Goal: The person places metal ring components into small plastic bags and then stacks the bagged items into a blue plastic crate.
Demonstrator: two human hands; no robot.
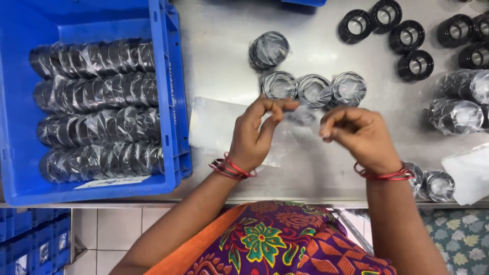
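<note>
My left hand [257, 133] and my right hand [359, 135] are raised over the steel table [219, 56], each pinching an edge of a small clear plastic bag [301, 116] stretched between them. Both wrists wear red bangles. Just beyond my fingers lie three black rings wrapped in clear plastic [313, 89] in a row, with another wrapped ring [269, 49] behind them. A stack of flat clear bags [214, 125] lies under my left hand.
A blue crate [173, 102] at the left holds several rows of wrapped rings [97, 109]. Unwrapped black rings [405, 33] stand at the back right. More wrapped rings [461, 104] and a white bag pile [471, 173] lie at the right edge.
</note>
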